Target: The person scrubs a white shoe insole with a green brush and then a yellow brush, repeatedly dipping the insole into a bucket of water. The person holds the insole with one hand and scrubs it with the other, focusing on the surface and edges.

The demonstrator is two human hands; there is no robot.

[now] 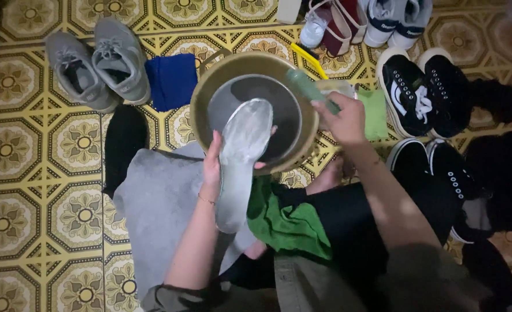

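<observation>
Round tan basin (201, 92) w/ dark inside sits on yellow patterned floor tiles (48, 167), ringed by grey sneakers (97, 63), black sneakers (420, 89), blue cloth (172, 81) & green cloth (288, 222). Left hand (212, 164), fingers clamped, holds a pale insole (241, 162) over the basin rim. Right hand (342, 118), fingers closed, grips a green brush handle (309, 88) above the basin.

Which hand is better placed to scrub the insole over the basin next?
Right, probably: the right hand already grips the green brush just beside the insole, while the left hand holds it over the basin.
</observation>
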